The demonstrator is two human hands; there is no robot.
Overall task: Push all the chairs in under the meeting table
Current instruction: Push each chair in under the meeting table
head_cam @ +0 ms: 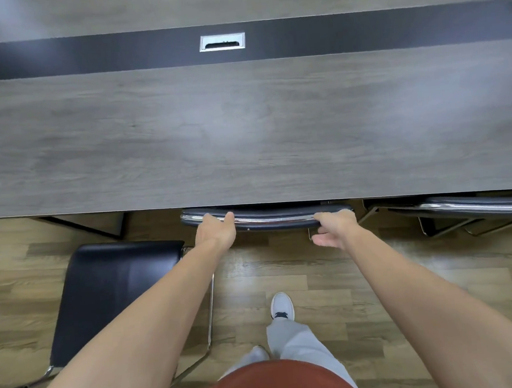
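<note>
A long grey wood-grain meeting table (244, 128) fills the upper half of the view. Straight ahead, a black chair with a chrome-edged backrest (274, 218) sits tucked under the table edge; only its back shows. My left hand (216, 231) rests on the left end of that backrest, fingers over the top. My right hand (336, 227) lies at the right end, fingers on the rail and thumb hanging below. A second black chair (116, 294) stands out from the table at the lower left, its seat fully visible. A third chair's backrest (473, 206) is tucked under at the right.
A dark strip with a silver cable port (222, 42) runs along the table's middle. A dark table leg panel (90, 225) stands at the left under the edge. Wood-plank floor (330, 279) lies below, with my white shoe (282, 305) and grey trouser leg on it.
</note>
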